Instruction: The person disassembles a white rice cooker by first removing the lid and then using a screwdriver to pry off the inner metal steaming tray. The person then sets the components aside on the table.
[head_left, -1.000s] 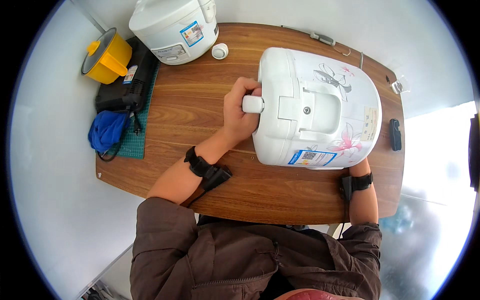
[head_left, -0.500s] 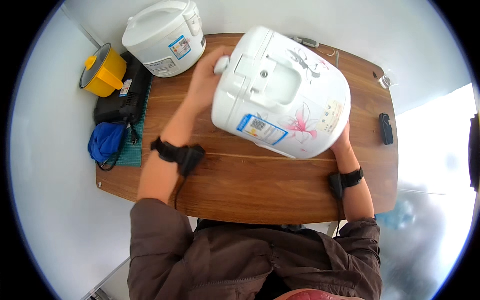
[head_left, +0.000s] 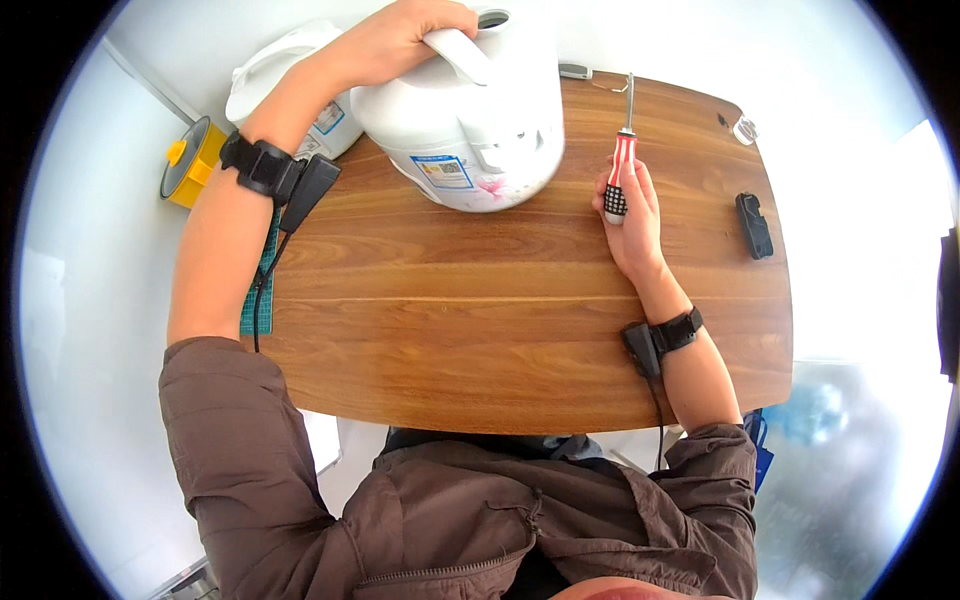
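A white rice cooker (head_left: 470,120) with a pink flower print and a blue-edged label is upright toward the back of the table, left of the middle. My left hand (head_left: 400,42) is closed around its raised handle (head_left: 462,58). At the right, clear of the cooker, my right hand (head_left: 634,220) is wrapped round the red-and-white grip of a screwdriver (head_left: 625,150). Its metal shaft points away from me.
Behind my left forearm stand a second white rice cooker (head_left: 335,130) and a yellow pot (head_left: 190,160). A green mat (head_left: 262,310) shows beside it. A black case (head_left: 753,225), a small clear cup (head_left: 745,130) and a grey-handled tool (head_left: 575,71) lie along the table's edges.
The cooker was tilted between both hands; now it is upright and farther back left. My left hand has gone to its handle. My right hand has left it and shows a screwdriver.
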